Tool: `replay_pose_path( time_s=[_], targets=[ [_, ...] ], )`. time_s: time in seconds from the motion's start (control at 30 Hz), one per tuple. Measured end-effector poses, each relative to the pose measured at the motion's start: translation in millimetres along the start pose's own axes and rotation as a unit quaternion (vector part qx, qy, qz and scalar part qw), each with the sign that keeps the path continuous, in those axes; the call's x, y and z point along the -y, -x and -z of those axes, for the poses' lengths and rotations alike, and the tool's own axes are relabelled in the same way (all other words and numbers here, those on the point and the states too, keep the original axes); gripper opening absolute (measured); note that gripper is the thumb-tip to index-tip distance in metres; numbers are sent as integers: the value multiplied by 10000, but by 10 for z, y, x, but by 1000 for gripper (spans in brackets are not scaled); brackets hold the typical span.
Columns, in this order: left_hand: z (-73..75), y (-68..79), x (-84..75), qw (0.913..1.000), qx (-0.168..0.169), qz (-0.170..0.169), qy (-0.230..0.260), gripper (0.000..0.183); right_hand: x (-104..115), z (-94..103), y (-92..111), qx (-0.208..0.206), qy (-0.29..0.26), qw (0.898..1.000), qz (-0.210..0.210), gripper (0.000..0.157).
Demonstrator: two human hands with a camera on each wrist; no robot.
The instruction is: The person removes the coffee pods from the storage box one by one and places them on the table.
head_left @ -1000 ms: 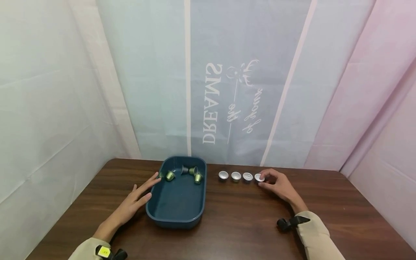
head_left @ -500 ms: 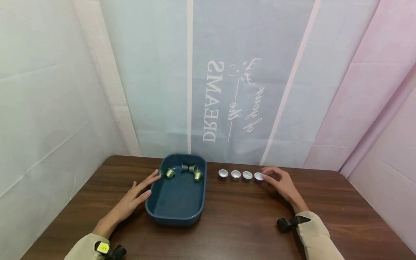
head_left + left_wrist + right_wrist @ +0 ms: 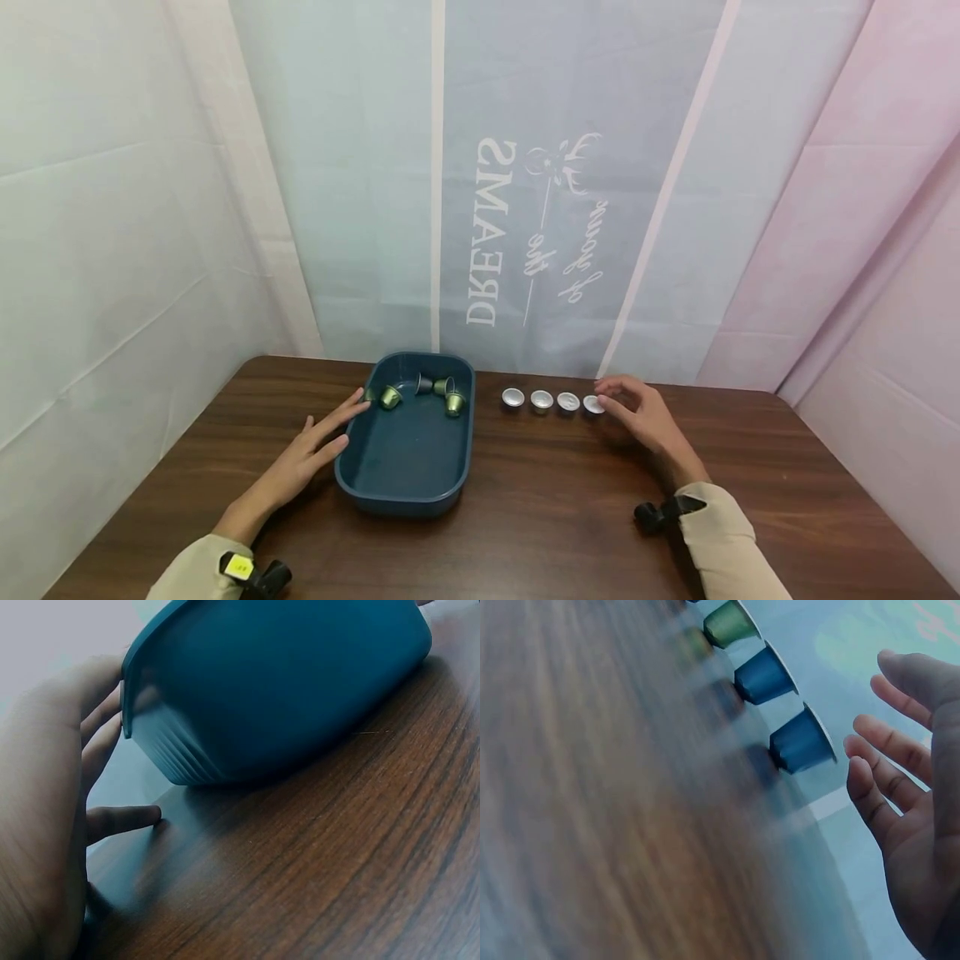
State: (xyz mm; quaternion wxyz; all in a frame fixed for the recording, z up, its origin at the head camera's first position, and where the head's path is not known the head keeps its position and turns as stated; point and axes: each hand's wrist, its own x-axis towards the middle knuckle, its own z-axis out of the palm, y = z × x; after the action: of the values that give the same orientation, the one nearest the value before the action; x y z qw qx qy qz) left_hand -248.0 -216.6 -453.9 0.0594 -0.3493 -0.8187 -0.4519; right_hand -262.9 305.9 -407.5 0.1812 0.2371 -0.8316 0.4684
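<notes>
Head view: 4 capsules [image 3: 542, 402] stand in a row on the table [image 3: 540, 500], silver lids up, R of the tray [image 3: 405, 498]. R hand [image 3: 647, 418] is at the row's R end, thumb & fingers parted narrowly just beside the end capsule [image 3: 591, 403]. L hand [image 3: 303, 458]: fingers extended, tips at the tray's L rim, no grip. 4 loose capsules [image 3: 454, 405] lie at assorted angles toward the tray's far end. Clearance: far table edge close behind the row, backdrop [image 3: 570, 350] beyond; wood surface stretches to the near side & R of the R hand. Gap btwn tray & row.

L wrist view: tray wall smooth, prob. stiff plastic; protruding rim is the best hold. One digit sits low by the table; can't tell if it touches.

R wrist view: 2 blue capsules [image 3: 763, 677] & a green capsule [image 3: 731, 624] stand narrow end down. R hand relaxed, apart from the nearest blue one, holding nothing. Handling (est.): light, thin-walled, slick, dents easily; taper may slip. Pinch lightly under the flared rim; avoid pressing the lid.
</notes>
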Motion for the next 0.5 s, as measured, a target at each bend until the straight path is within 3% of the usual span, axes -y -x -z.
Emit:
replay_pose_path(
  time_s=[0.2, 0.5],
  targets=[
    [-2, 11, -13, 10000, 10, 47, 6, 50, 68, -10, -28, 130, 202, 9997, 45, 15],
    [-6, 4, -6, 10000, -15, 6, 8, 50, 237, 18, -143, 211, -92, 9997, 124, 15]
  ],
)
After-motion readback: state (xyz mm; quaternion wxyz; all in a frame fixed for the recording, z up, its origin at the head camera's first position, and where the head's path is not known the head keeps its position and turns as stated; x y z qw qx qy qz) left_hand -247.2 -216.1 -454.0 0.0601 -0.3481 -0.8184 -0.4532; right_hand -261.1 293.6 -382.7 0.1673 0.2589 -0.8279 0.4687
